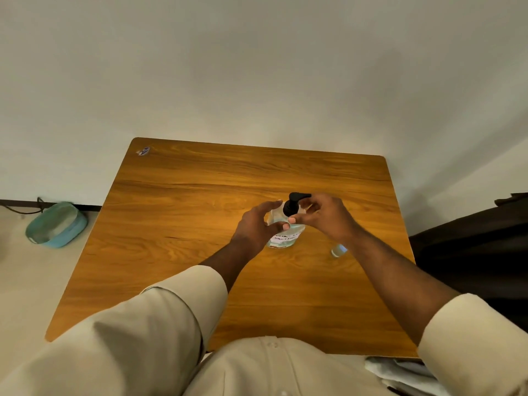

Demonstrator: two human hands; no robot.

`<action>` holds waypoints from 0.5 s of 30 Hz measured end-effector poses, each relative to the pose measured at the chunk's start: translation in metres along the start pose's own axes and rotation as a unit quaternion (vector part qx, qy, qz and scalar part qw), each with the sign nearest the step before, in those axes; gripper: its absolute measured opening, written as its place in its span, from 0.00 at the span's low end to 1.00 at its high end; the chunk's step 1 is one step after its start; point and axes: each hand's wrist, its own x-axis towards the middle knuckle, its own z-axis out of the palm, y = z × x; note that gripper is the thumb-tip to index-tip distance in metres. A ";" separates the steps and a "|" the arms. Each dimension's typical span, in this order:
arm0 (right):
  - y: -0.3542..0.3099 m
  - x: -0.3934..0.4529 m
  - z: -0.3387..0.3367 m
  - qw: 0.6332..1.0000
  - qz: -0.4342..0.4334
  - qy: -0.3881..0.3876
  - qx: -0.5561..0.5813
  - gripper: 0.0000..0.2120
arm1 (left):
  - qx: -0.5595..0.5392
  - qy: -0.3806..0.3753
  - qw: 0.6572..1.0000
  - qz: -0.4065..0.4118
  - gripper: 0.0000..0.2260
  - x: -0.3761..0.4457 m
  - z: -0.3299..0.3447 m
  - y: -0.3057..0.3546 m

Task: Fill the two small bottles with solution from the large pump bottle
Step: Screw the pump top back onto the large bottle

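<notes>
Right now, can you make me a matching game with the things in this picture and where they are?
Things:
1. pump bottle
2. small bottle
3. teal basin
4. sticker

Places:
A. on the floor, left of the table
B. far left corner of the table
C. between the left hand and right hand
D. lying on the table beside the right wrist

Pairs: 1-C, 2-D, 3-A, 4-B

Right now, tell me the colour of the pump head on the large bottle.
Black pump head; head view.
</notes>
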 end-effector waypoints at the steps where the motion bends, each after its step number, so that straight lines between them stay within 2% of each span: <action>1: 0.000 0.003 -0.006 0.999 0.010 -0.029 0.020 0.24 | 0.001 -0.001 1.000 0.001 0.29 0.000 0.000 0.000; 4: -0.001 0.012 -0.013 0.992 -0.004 -0.108 0.058 0.23 | -0.001 -0.002 1.000 0.001 0.29 0.001 -0.001 0.000; 7: -0.003 0.012 0.002 0.997 -0.019 -0.065 0.042 0.16 | -0.003 -0.004 1.000 -0.001 0.29 0.001 -0.001 0.000; 9: 0.001 0.011 0.005 0.998 -0.041 -0.049 0.007 0.16 | -0.005 -0.007 1.000 -0.003 0.30 0.000 -0.001 0.000; 13: -0.008 0.028 -0.028 0.980 -0.026 -0.196 -0.003 0.27 | -0.010 -0.011 1.000 -0.002 0.29 0.000 -0.001 0.002; 15: -0.015 0.037 -0.036 0.967 -0.057 -0.245 -0.038 0.23 | -0.014 -0.012 1.000 -0.006 0.28 0.002 -0.003 0.003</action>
